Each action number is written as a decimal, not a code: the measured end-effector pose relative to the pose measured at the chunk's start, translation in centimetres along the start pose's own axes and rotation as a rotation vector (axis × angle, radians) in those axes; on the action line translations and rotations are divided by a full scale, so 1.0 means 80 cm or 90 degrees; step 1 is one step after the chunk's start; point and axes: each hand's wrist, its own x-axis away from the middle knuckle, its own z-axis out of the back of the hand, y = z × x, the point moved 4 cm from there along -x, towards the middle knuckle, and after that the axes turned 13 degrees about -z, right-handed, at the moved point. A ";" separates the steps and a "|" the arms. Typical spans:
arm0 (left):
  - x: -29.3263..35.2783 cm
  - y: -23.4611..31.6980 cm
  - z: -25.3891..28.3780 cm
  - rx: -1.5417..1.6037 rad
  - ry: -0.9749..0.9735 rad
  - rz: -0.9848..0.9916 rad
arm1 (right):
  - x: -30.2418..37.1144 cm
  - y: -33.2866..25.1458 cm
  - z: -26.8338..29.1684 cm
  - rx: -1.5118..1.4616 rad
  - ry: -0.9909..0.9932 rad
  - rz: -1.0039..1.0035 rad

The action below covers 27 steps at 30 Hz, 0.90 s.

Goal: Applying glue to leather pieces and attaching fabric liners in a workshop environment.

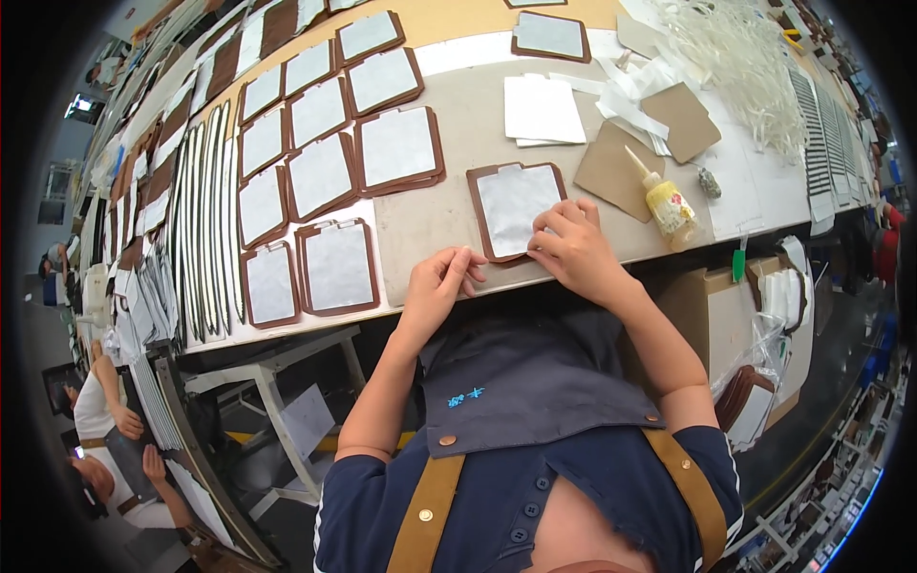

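Note:
A brown panel with a pale grey-white sheet on it (516, 205) lies at the table's front edge, before me. My right hand (578, 253) is at its lower right corner, with the fingers bent and pinched at its edge. Beside its lower left corner, my left hand (444, 279) is closed, thumb against the curled fingers. Whatever may be between those fingers is too small to make out. To the right, a bottle of yellowish liquid with a long nozzle (671, 212) lies by a brown-grey square board (611, 172).
Several stacks of similar brown-edged panels (318, 181) fill the left of the table, beside long dark-and-white strips (205, 220). White sheets (543, 110), another board (680, 122) and tangled translucent strips (731, 57) lie farther right. An open carton (740, 310) stands below the table's right edge. Another person (124, 420) works at lower left.

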 end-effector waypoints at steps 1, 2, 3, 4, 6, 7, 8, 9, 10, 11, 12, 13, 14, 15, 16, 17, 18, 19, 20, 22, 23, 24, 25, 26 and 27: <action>-0.001 -0.005 0.000 0.057 -0.018 0.067 | 0.000 -0.003 0.004 -0.021 0.050 0.005; -0.003 -0.008 -0.001 0.113 -0.035 0.132 | 0.002 -0.006 0.009 -0.042 0.101 0.011; -0.008 -0.004 -0.001 0.109 -0.028 0.126 | 0.007 -0.010 0.018 -0.063 0.157 0.010; -0.011 0.002 -0.003 0.137 -0.020 0.135 | 0.010 -0.017 0.022 -0.069 0.159 0.022; -0.019 0.003 -0.004 0.161 -0.007 0.141 | 0.020 -0.031 0.032 -0.051 0.171 0.046; -0.025 -0.006 -0.006 0.149 -0.040 0.155 | 0.025 -0.034 0.027 -0.069 0.144 0.064; -0.031 -0.006 -0.012 0.138 -0.075 0.170 | 0.030 -0.035 0.020 -0.080 0.107 0.064; -0.033 0.000 -0.016 0.039 -0.074 0.139 | 0.036 -0.032 0.015 -0.102 0.095 0.047; -0.032 -0.005 -0.017 0.035 -0.064 0.136 | 0.040 -0.028 0.013 -0.127 0.082 0.034; -0.032 -0.009 -0.014 -0.052 -0.059 0.065 | 0.044 -0.027 0.014 -0.132 0.082 0.046; -0.031 -0.012 -0.010 -0.141 -0.054 -0.004 | 0.045 -0.019 0.018 -0.131 0.113 -0.013; -0.034 0.015 -0.010 -0.172 -0.022 -0.023 | 0.047 -0.006 0.024 -0.123 0.147 -0.080; -0.033 0.028 -0.006 -0.175 -0.018 -0.026 | 0.047 0.000 0.025 -0.125 0.150 -0.074; -0.032 0.046 0.004 -0.239 0.026 -0.120 | 0.047 0.011 0.026 -0.119 0.191 -0.113; -0.034 0.059 0.012 -0.300 0.067 -0.217 | 0.047 0.023 0.029 -0.111 0.233 -0.154; -0.040 0.065 0.021 -0.291 0.094 -0.234 | 0.045 0.030 0.031 -0.108 0.251 -0.161; -0.047 0.071 0.034 -0.297 0.111 -0.195 | 0.044 0.037 0.031 -0.106 0.259 -0.161; -0.054 0.067 0.050 -0.275 0.156 -0.207 | 0.041 0.042 0.029 -0.096 0.272 -0.175; -0.067 0.059 0.066 -0.251 0.198 -0.221 | 0.039 0.047 0.028 -0.084 0.288 -0.191; -0.095 0.046 0.101 -0.190 0.251 -0.219 | 0.036 0.055 0.022 -0.083 0.302 -0.197; -0.114 0.038 0.121 -0.140 0.267 -0.202 | 0.035 0.058 0.019 -0.083 0.307 -0.205; -0.135 0.032 0.143 -0.100 0.279 -0.210 | 0.034 0.058 0.016 -0.084 0.318 -0.203; -0.160 0.027 0.160 -0.064 0.294 -0.214 | 0.034 0.059 0.013 -0.080 0.313 -0.212; -0.185 0.025 0.176 -0.029 0.310 -0.218 | 0.034 0.059 0.010 -0.079 0.307 -0.219; -0.208 0.022 0.194 -0.033 0.307 -0.229 | 0.035 0.059 0.008 -0.077 0.312 -0.220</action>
